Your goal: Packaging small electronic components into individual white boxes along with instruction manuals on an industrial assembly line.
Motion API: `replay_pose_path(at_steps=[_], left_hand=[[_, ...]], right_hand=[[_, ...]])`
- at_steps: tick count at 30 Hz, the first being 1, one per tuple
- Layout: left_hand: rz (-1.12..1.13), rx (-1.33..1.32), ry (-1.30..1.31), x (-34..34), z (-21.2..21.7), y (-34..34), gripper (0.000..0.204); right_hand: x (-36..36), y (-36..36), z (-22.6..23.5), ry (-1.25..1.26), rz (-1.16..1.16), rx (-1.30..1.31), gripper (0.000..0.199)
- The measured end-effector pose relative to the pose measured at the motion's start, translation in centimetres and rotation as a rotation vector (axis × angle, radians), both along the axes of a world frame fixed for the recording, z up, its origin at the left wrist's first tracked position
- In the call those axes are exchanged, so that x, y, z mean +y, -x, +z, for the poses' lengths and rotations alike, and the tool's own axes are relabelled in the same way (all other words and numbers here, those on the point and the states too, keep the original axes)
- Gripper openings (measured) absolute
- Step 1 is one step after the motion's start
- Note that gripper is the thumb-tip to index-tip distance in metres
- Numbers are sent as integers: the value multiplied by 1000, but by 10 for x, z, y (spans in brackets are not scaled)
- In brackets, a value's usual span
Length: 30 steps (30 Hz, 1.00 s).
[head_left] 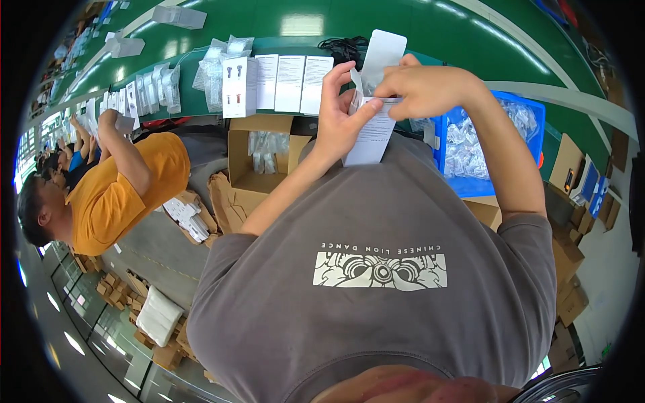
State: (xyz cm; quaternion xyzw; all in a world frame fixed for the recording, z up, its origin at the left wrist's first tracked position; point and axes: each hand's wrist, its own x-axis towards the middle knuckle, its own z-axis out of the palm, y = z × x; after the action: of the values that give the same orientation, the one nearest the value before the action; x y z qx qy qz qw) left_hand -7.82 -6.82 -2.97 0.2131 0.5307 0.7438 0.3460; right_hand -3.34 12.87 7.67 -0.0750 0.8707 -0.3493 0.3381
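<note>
Both hands are raised in front of my grey shirt point(376, 282). My left hand point(339, 114) grips a long, flat white carton point(371, 138) from the left, thumb across its face. The carton's upper end point(386, 50) sticks out above the fingers. My right hand point(426, 87) comes in from the right. Its fingertips pinch a small clear plastic bag point(357, 85) at the carton's middle, touching my left thumb. What the bag holds is hidden by the fingers.
A green conveyor table point(403, 27) carries a row of white boxes point(289, 82), clear bags point(222, 57) and black cables point(344, 47). Below it are an open cardboard box point(259, 161) and a blue bin point(497, 144) of bagged parts. A person in an orange shirt point(127, 191) works at the left. Cartons point(571, 262) are stacked at the right.
</note>
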Motion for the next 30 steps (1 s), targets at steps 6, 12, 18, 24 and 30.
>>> replay_pose_path(at_steps=[6, 12, 18, 24, 30], left_hand=[[-84, 303, 210, -22, -8, 31, 58], [-121, 192, 123, -33, -1, 46, 38], [-216, 28, 122, -33, 18, 41, 38], [-363, 300, 162, -34, 15, 50, 42], [-307, 284, 144, -40, 16, 49, 43]], right_hand=[[-11, 7, -10, 141, -274, 172, 17], [-47, -31, -65, 594, -934, 492, 11], [-29, -37, -67, 571, -691, 503, 13], [-7, 1, -57, 436, -1099, 794, 14], [-10, 21, -62, 156, -549, 932, 13]])
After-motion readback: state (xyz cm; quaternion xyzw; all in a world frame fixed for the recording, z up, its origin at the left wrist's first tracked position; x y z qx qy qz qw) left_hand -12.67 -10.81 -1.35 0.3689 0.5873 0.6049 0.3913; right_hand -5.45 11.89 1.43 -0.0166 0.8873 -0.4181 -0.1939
